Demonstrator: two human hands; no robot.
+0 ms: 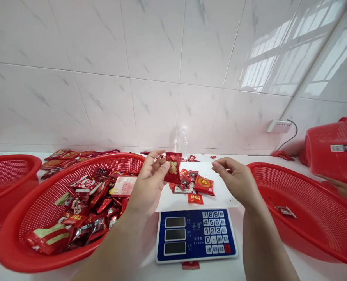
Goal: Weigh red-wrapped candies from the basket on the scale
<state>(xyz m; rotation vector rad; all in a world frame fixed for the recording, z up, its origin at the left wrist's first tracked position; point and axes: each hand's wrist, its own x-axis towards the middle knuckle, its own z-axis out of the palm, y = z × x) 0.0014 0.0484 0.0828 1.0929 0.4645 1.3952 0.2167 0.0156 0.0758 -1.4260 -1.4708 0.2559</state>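
Note:
My left hand (pixel 151 179) is closed on a small red snack packet (pixel 173 167) with gold print, held up by thumb and fingers. Across from it, my right hand (pixel 234 175) has thumb and fingertips drawn together, and nothing shows between them. Below and between the hands, a pile of red wrapped packets (pixel 204 185) lies on the white pan (pixel 220 201) of a scale. The scale's blue keypad panel (pixel 195 236) faces me, its three displays dark. To the left, a red plastic basket (pixel 15 249) holds many mixed packets (pixel 97 195), partly hidden behind my left forearm.
At right, another red basket (pixel 305 238) holds a packet (pixel 286 211). A tilted red basket (pixel 334 152) and a person's hand (pixel 341 189) are beyond it. More packets (pixel 64 158) lie along the wall. A clear bottle (pixel 183 140) stands behind the scale; a power strip (pixel 279 126) is on the wall.

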